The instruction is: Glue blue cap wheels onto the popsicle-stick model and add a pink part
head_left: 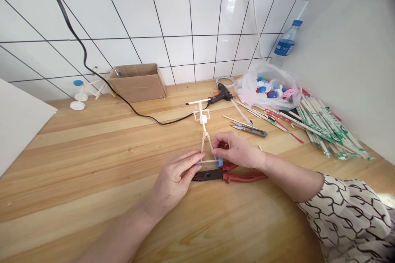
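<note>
A small tricycle model [203, 126] made of wooden sticks stands on the table, its handlebar end pointing away from me. Blue bottle caps serve as wheels at its near end, joined by a stick axle. My left hand [177, 174] pinches the left cap wheel, which its fingers mostly cover. The right cap wheel [219, 161] is between the fingers of my right hand [234, 149], close to a slanting stick of the frame. Just below both hands lie red-handled pliers [212, 175], with the right wrist partly over one handle.
Beyond the model lie a black glue gun [222, 93], its cord running left, a tape roll [225, 81] and thread snips [249, 129]. Rightward are a bag of bottle caps [268, 86], wrapped chopsticks [330, 127] and a water bottle [285, 45]. A cardboard box [138, 86] and another stick model [82, 90] stand back left.
</note>
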`<state>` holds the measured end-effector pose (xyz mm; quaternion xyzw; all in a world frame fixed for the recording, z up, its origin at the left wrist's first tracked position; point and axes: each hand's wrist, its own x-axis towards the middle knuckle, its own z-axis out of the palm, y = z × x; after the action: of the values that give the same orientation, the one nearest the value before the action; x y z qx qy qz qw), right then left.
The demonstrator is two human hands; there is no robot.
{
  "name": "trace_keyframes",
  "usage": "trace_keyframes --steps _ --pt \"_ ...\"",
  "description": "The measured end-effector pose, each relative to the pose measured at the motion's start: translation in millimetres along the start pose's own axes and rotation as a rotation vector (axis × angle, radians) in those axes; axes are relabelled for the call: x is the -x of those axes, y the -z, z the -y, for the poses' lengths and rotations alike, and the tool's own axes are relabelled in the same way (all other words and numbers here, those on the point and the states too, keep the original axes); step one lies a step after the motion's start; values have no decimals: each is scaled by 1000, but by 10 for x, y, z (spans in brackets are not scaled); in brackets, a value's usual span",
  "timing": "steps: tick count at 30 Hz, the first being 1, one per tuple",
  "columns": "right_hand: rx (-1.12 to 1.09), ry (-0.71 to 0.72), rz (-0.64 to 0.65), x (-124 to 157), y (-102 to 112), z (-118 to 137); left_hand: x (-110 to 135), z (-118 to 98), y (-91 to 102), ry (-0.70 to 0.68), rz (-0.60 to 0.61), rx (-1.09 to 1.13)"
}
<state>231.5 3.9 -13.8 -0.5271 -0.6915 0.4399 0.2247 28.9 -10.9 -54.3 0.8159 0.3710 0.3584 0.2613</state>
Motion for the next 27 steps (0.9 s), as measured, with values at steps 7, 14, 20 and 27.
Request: trace_keyframes --steps 7,14,20,27 --pt "2 -5 -5 0 -4 -14 9 -3 -8 8 -12 10" --pt "10 -15 -2 -2 -3 -6 2 -22 3 -12 -20 16" --pt "-2 -2 -7 -6 -10 -20 -2 -17 4 1 -17 9" --pt "-3 -20 -11 -1 -8 -9 -2 -19 -8 0 -20 -2"
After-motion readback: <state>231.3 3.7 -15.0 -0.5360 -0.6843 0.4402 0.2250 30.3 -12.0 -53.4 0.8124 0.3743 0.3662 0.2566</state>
